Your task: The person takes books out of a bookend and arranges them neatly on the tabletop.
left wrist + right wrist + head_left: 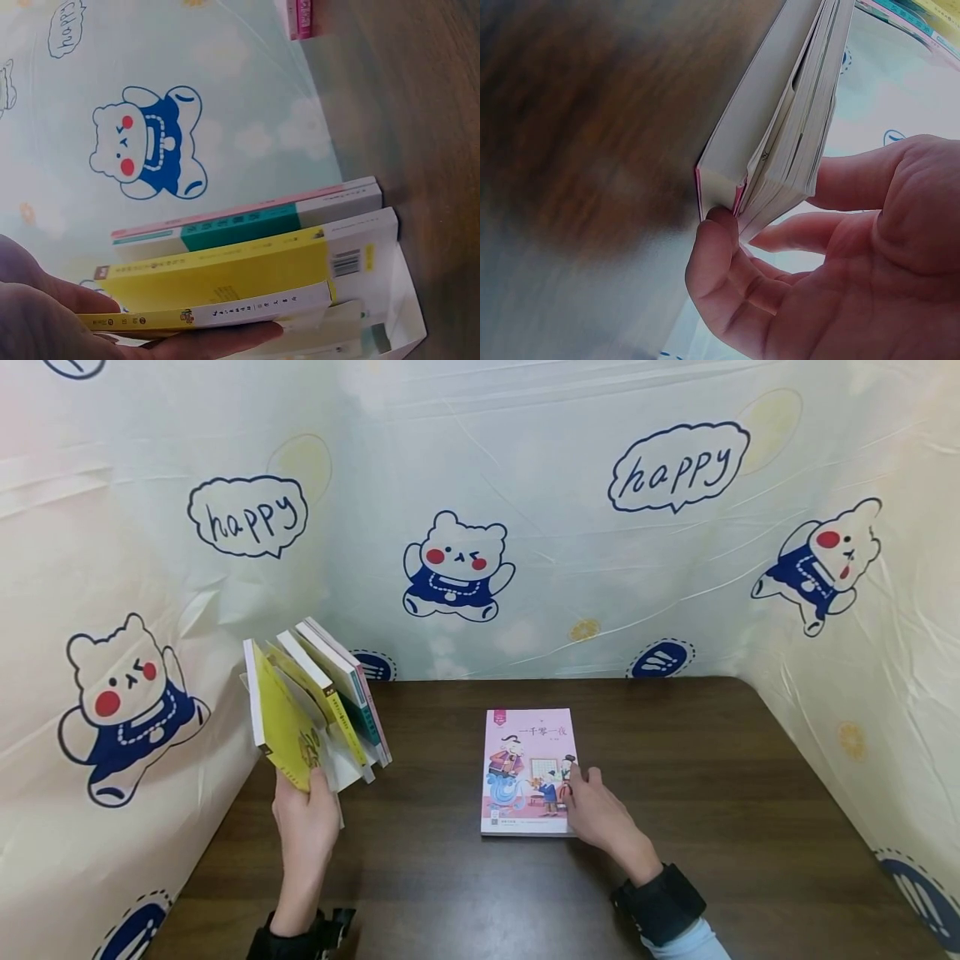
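Observation:
My left hand [306, 818] grips a thin yellow book [281, 714] by its lower end, thumb on one cover and fingers behind it. Beside this book stand a thicker yellow book [225, 274], a teal-and-white book [240, 225] and a pink-edged book [262, 204], all leaning. A white sheet-like piece [405, 300] shows at their lower ends. On the table, a pink illustrated book [525, 752] lies flat, cover up. At its right edge, my right hand [603, 814] pinches the pages' side; in the right wrist view, one fingertip [718, 219] sits at the gap above a lower, pink-covered book [735, 135].
The dark wooden table [675, 760] carries the books. Behind it and along both sides hangs a pale curtain [555, 577] printed with bears and the word "happy". Dark bands [663, 906] circle both wrists.

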Demonstrator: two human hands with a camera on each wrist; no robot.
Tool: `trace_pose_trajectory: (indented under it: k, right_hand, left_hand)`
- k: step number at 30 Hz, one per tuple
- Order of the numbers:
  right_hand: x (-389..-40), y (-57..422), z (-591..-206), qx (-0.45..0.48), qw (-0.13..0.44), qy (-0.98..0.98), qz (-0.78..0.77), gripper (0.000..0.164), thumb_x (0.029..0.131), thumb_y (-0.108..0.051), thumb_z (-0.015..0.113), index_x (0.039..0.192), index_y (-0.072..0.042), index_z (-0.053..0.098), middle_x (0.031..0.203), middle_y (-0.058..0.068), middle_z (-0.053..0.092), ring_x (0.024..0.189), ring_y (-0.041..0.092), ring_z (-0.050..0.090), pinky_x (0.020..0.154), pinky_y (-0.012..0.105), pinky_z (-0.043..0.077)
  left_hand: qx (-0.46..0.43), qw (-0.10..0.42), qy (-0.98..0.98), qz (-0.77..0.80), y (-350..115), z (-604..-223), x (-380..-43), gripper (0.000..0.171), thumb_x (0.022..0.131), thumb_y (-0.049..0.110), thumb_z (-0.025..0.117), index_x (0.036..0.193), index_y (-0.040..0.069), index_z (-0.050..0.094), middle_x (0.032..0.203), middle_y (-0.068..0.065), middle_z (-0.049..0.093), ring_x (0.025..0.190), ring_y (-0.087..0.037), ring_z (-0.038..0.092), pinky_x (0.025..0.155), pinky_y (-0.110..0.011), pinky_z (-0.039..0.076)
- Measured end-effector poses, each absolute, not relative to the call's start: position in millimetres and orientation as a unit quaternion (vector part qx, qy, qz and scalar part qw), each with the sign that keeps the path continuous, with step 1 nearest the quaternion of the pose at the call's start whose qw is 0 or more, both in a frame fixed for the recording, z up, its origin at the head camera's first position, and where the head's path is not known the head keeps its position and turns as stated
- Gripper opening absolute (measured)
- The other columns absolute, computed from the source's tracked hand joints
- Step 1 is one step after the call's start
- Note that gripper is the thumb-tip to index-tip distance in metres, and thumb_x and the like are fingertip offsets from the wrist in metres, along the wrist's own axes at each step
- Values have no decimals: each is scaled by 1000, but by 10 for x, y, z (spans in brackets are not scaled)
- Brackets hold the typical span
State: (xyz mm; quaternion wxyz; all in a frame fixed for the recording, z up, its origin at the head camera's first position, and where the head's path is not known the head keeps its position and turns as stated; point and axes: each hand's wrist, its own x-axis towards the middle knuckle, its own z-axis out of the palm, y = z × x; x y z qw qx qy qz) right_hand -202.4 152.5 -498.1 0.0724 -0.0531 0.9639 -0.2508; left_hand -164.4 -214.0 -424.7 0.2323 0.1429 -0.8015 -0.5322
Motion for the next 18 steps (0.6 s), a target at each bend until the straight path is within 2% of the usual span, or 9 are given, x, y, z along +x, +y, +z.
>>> trace_pose_trajectory:
  k: [11,18]
  right_hand:
    - [-2025,1528,-4981,-49,76,964,-251,58,105,-15,60,153,11,40,137,38,48,85,32,61,63,40,53]
    - [-2021,1535,-4969,-51,78,963,-253,58,104,-15,60,153,10,40,137,38,48,82,30,61,61,39,52]
  left_hand:
    - [139,240,-803,-528,-2057,-4113,-1489,51,111,13,36,161,3,27,159,-34,39,137,-49,46,103,-77,43]
    - [145,250,-802,-522,-2007,-4014,-1394,49,111,16,37,157,-1,33,153,-36,46,132,-46,49,100,-74,45]
